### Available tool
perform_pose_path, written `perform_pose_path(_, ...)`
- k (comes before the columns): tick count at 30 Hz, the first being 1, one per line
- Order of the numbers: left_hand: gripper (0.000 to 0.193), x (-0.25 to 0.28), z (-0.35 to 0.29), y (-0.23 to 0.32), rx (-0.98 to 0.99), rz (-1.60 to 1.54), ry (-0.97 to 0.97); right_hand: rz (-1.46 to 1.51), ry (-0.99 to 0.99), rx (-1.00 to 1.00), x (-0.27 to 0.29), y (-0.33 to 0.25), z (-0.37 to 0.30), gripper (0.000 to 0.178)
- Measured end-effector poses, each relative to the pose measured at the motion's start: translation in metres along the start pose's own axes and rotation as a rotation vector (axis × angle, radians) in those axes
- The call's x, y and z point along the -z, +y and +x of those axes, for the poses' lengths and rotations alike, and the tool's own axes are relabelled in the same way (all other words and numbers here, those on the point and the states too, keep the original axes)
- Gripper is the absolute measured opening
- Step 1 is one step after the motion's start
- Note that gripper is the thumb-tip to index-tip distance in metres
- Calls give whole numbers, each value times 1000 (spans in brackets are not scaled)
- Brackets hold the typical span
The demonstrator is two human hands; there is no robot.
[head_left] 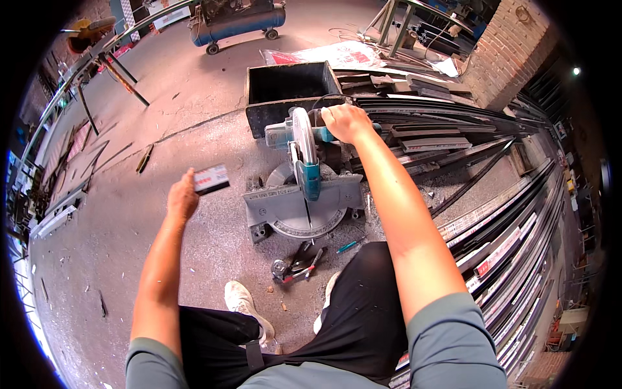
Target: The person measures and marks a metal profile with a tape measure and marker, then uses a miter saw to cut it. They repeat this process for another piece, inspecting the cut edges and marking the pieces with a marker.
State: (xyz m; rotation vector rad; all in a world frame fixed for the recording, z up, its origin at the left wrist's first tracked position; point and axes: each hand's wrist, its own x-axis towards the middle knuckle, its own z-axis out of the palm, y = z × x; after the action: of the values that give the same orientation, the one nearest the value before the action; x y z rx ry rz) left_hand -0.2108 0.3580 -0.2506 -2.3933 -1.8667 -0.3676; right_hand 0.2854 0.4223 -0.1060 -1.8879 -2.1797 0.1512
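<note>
Hands, two: the left hand (182, 197) is holding one piece at its left end; the right hand (350, 123) is closing on the far right side of the saw head, its fingers hiding the exact part gripped.

Short profile piece (212, 179), one: pale, red-marked upper face, dark near edge; it is sitting in the left hand, left of the saw and apart from it. Its long axis is running left to right, tilting slightly far, the free end pointing right.

Miter saw (312, 181), one: standing on the floor between the forearms, its base slot running near to far.

Containers: one open dark box (260, 119) is standing just beyond the saw; its inside is showing too dark to tell contents.

Teal pen (348, 246), one: lying near the saw. Hand tools (301, 267), a cluster: lying left of the pen, overlapping, count unclear.

Shoes (241, 299), two: showing near. Long profiles (512, 246), too many to count: lying right. Blue wheeled tank (238, 29), one: standing far, two wheels showing
</note>
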Motion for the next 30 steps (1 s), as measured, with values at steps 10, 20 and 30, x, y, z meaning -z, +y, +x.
perform_pose_path(10,72,151,-19,-1,-51,-62,233,-68,229,-108,-24,-4,-10,48)
perform_pose_path(20,55,164,-7,79,176,-537,276,274,800,48,-1,-49,-62,24)
perform_pose_path(30,69,149,14,76,467,-1155,343,582,839,307,57,-173,-129,17)
